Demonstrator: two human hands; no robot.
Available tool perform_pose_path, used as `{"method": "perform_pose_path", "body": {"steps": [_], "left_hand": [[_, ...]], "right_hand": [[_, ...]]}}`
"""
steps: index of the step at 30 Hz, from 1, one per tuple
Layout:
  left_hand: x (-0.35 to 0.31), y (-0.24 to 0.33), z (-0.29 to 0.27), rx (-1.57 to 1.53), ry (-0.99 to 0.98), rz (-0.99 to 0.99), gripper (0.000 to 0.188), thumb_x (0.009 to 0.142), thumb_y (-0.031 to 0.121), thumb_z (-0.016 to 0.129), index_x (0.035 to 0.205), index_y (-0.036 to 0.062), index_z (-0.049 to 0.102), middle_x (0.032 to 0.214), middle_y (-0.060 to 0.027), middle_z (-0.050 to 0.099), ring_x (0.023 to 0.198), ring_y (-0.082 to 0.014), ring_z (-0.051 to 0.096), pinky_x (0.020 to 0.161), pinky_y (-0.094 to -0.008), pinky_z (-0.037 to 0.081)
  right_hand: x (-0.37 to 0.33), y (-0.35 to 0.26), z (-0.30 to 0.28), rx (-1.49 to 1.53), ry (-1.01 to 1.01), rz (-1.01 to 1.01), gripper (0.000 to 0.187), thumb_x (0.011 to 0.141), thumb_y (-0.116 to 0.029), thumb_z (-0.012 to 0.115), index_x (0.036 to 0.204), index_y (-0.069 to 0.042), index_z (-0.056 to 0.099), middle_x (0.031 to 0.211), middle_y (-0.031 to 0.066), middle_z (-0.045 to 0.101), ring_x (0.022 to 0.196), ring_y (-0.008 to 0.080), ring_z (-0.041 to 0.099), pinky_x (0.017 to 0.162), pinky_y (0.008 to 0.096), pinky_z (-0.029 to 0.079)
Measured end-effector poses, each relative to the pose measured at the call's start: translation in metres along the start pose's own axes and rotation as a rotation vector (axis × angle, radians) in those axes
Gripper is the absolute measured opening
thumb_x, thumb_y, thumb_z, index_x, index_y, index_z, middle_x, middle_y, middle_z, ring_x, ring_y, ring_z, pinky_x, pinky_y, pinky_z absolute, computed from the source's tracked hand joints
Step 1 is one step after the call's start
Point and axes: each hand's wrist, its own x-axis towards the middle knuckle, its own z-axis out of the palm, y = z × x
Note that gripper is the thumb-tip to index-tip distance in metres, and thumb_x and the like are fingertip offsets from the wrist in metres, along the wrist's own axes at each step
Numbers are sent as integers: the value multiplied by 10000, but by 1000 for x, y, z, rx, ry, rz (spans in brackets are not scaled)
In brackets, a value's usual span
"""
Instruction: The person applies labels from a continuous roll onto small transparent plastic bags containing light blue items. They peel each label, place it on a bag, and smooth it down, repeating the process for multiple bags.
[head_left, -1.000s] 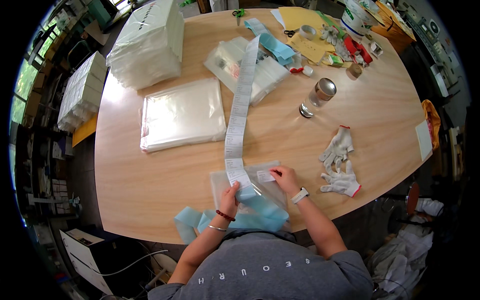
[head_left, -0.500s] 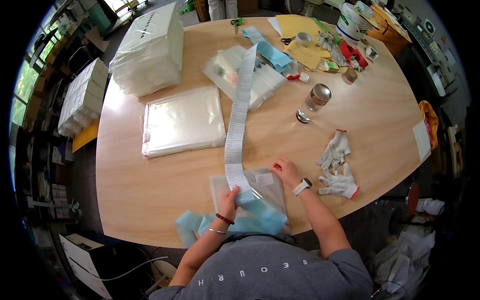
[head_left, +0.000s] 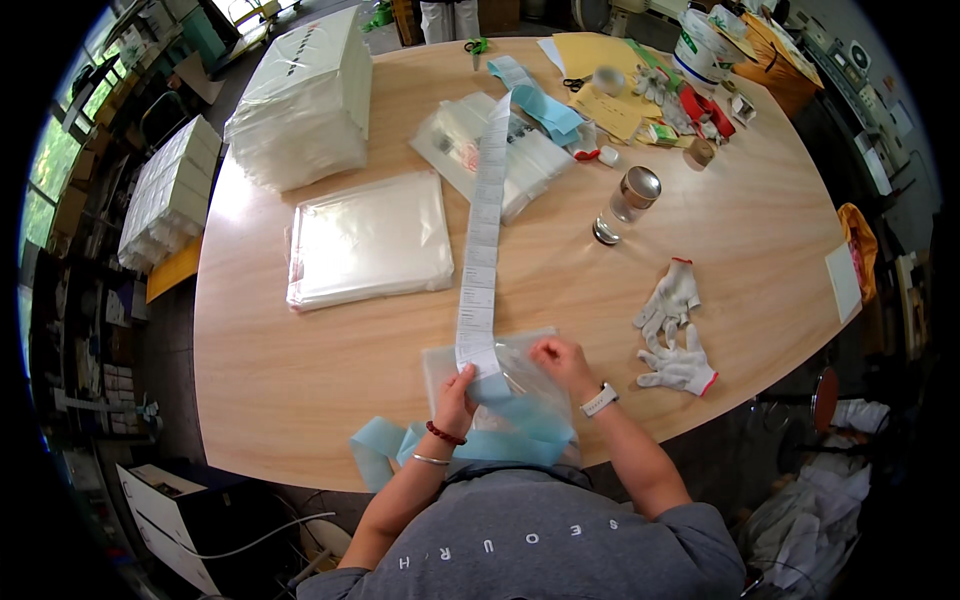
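Running near to far up the table (head_left: 585,290), label strip (head_left: 482,240) has its long axis pointing away from the near edge, near end at the left hand. Bag (head_left: 526,376) lies flat by that edge, below both hands; strip end sits over its left half, and blue backing (head_left: 515,442) trails across its lower part and out to the left. Left hand (head_left: 456,400) is the nearer one to the strip: almost closed, thumb on top, pinching that end. Right hand (head_left: 565,365) is right of the strip and apart from it, over the bag's upper right, fingers curled in; can't tell if they hold anything. Vs half a second ago: right hand has come in leftward and a bit nearer the table edge, strip's near stretch sits slightly further right, left grip same. White label seen on the bag then: can't make it out now.
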Motion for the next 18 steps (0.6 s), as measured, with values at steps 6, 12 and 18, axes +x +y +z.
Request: {"method": "perform_pose_path", "body": {"steps": [6, 12, 18], "left_hand": [[9, -5, -2, 147, -55, -38, 263, 846, 217, 513, 992, 0, 536, 944, -65, 581, 875, -146, 560, 769, -290, 454], [14, -26, -12, 224, -30, -26, 246, 855, 217, 503, 977, 9, 550, 941, -52, 582, 870, -124, 543, 764, -248, 421], [20, -16, -10, 283, -2, -130, 253, 846, 234, 515, 951, 8, 556, 903, -51, 592, 818, -120, 560, 728, -253, 442]], "right_hand": [[-24, 5, 30, 359, -255, 190, 157, 836, -190, 526, 826, -34, 518, 745, 53, 557, 663, 107, 526, 624, 242, 434], [-20, -14, 28, 139, -49, 17, 202, 788, -140, 580, 938, -21, 514, 700, 77, 561, 623, 126, 543, 579, 256, 438], [-25, -17, 22, -183, -13, -222, 178, 709, -90, 620, 884, -63, 617, 739, 113, 580, 663, 213, 555, 615, 303, 447]]}}
